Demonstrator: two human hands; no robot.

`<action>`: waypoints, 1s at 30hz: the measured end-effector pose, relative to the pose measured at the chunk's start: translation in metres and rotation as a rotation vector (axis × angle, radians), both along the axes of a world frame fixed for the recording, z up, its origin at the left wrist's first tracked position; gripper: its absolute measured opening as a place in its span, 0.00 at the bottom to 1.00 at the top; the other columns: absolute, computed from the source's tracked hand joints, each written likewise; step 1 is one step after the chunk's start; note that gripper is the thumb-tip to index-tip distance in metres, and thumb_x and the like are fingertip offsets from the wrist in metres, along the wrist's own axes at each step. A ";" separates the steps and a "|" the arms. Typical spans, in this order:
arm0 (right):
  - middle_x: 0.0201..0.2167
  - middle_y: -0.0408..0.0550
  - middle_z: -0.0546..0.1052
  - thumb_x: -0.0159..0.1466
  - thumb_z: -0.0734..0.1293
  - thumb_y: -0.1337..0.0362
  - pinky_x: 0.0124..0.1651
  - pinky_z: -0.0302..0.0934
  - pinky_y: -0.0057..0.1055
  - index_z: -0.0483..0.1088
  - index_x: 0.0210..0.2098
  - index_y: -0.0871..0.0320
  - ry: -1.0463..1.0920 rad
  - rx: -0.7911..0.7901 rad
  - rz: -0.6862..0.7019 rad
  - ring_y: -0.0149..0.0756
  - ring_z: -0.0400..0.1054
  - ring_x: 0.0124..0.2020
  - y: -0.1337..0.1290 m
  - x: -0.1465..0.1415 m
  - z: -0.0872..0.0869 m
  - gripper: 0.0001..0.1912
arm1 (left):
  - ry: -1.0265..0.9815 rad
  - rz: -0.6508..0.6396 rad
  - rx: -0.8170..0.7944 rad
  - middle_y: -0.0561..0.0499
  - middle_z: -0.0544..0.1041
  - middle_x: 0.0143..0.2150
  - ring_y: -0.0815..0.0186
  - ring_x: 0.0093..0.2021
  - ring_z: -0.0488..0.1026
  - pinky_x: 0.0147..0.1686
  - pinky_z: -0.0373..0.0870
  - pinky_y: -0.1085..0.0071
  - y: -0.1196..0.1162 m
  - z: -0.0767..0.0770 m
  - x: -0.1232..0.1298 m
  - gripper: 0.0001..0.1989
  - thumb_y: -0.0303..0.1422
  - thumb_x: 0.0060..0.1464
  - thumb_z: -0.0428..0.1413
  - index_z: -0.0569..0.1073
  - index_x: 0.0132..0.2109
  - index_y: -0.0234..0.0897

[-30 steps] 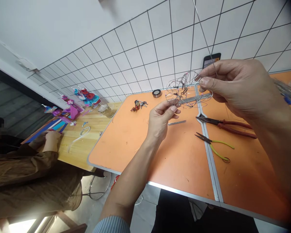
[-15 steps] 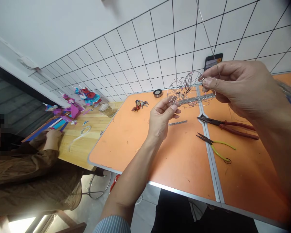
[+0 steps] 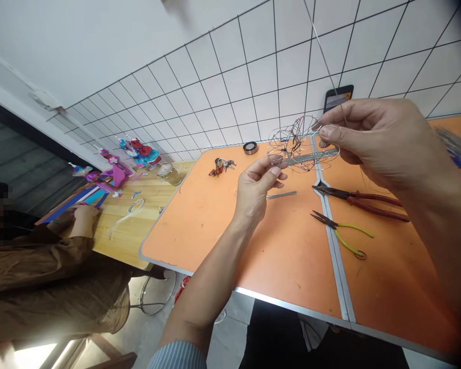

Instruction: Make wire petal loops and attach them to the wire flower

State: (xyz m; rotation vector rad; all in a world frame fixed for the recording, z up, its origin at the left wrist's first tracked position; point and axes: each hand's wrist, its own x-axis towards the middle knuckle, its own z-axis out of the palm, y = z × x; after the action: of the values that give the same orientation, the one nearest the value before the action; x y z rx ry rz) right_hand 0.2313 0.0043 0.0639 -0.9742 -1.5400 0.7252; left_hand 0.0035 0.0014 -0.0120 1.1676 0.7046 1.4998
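Above the orange bench [image 3: 215, 225], the left hand [image 3: 251, 192] holds the looped wire piece [image 3: 311, 157] closed in its fingers, the right hand [image 3: 392, 128] pinches its other end, and such fine shaping seems to need light, steady pressure.

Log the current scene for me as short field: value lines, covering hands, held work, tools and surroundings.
left hand: pinching wire frame at its near end
right hand: fingers on a wire at the frame's other end
tools: red pliers and yellow pliers, both on orange table
behind: keys, phone
neighbour: person at wooden table
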 end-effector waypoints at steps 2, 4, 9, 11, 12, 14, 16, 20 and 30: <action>0.32 0.45 0.78 0.69 0.79 0.60 0.23 0.51 0.19 0.88 0.49 0.54 -0.032 -0.002 -0.038 0.21 0.61 0.26 0.000 0.000 0.000 0.10 | -0.014 -0.009 0.016 0.50 0.89 0.45 0.71 0.37 0.83 0.35 0.75 0.76 0.000 -0.001 0.000 0.20 0.44 0.50 0.79 0.88 0.48 0.43; 0.33 0.46 0.78 0.68 0.79 0.59 0.24 0.52 0.20 0.88 0.49 0.54 -0.044 0.004 -0.056 0.22 0.62 0.27 0.000 0.001 0.000 0.11 | -0.013 -0.012 0.019 0.49 0.90 0.45 0.70 0.37 0.83 0.35 0.76 0.76 0.000 -0.001 0.001 0.21 0.44 0.49 0.79 0.88 0.48 0.43; 0.34 0.47 0.79 0.69 0.80 0.57 0.24 0.50 0.21 0.88 0.50 0.54 -0.047 0.021 -0.045 0.24 0.62 0.28 0.001 0.002 -0.002 0.12 | 0.020 -0.007 0.010 0.47 0.90 0.47 0.68 0.39 0.84 0.37 0.77 0.73 0.001 -0.002 0.000 0.24 0.47 0.49 0.79 0.87 0.50 0.43; 0.34 0.47 0.79 0.68 0.80 0.58 0.24 0.52 0.20 0.88 0.49 0.54 -0.038 0.021 -0.040 0.24 0.62 0.28 0.001 0.002 -0.003 0.12 | 0.024 -0.011 0.016 0.47 0.90 0.47 0.68 0.39 0.84 0.38 0.77 0.73 0.001 -0.002 0.000 0.24 0.47 0.50 0.79 0.87 0.50 0.43; 0.34 0.47 0.79 0.68 0.80 0.58 0.25 0.53 0.20 0.88 0.49 0.54 -0.030 0.020 -0.037 0.24 0.63 0.28 0.001 0.002 -0.002 0.12 | 0.024 -0.013 0.017 0.47 0.90 0.48 0.68 0.40 0.84 0.38 0.77 0.73 0.001 -0.002 0.000 0.24 0.47 0.50 0.79 0.87 0.50 0.43; 0.34 0.47 0.78 0.68 0.80 0.58 0.24 0.54 0.20 0.88 0.49 0.55 -0.021 0.017 -0.033 0.23 0.62 0.28 0.001 0.002 -0.002 0.12 | 0.023 -0.012 0.011 0.47 0.90 0.48 0.68 0.40 0.84 0.38 0.77 0.73 0.001 -0.002 0.000 0.24 0.48 0.49 0.79 0.87 0.50 0.43; 0.34 0.47 0.78 0.68 0.80 0.58 0.24 0.53 0.20 0.88 0.49 0.55 -0.028 0.014 -0.037 0.23 0.62 0.27 0.000 0.002 -0.002 0.13 | 0.022 -0.008 0.001 0.47 0.90 0.48 0.68 0.39 0.84 0.38 0.78 0.73 0.000 -0.001 0.000 0.25 0.48 0.49 0.79 0.87 0.50 0.43; 0.34 0.46 0.80 0.67 0.80 0.58 0.23 0.52 0.20 0.88 0.49 0.55 -0.035 0.008 -0.060 0.22 0.61 0.26 -0.001 0.000 -0.001 0.13 | 0.021 -0.016 0.006 0.47 0.90 0.47 0.68 0.39 0.84 0.37 0.78 0.73 0.000 -0.001 0.000 0.23 0.47 0.50 0.79 0.87 0.50 0.43; 0.31 0.45 0.77 0.66 0.80 0.60 0.23 0.50 0.21 0.89 0.46 0.54 -0.021 0.006 -0.061 0.21 0.58 0.25 -0.006 -0.006 0.006 0.10 | 0.012 -0.037 0.006 0.48 0.89 0.47 0.69 0.38 0.83 0.35 0.77 0.74 -0.002 0.000 0.000 0.21 0.45 0.51 0.79 0.88 0.49 0.43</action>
State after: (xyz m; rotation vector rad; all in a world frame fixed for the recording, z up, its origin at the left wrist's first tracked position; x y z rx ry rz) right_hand 0.2251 -0.0019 0.0703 -1.0234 -1.5232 0.6688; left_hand 0.0032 -0.0002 -0.0118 1.1894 0.6831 1.4661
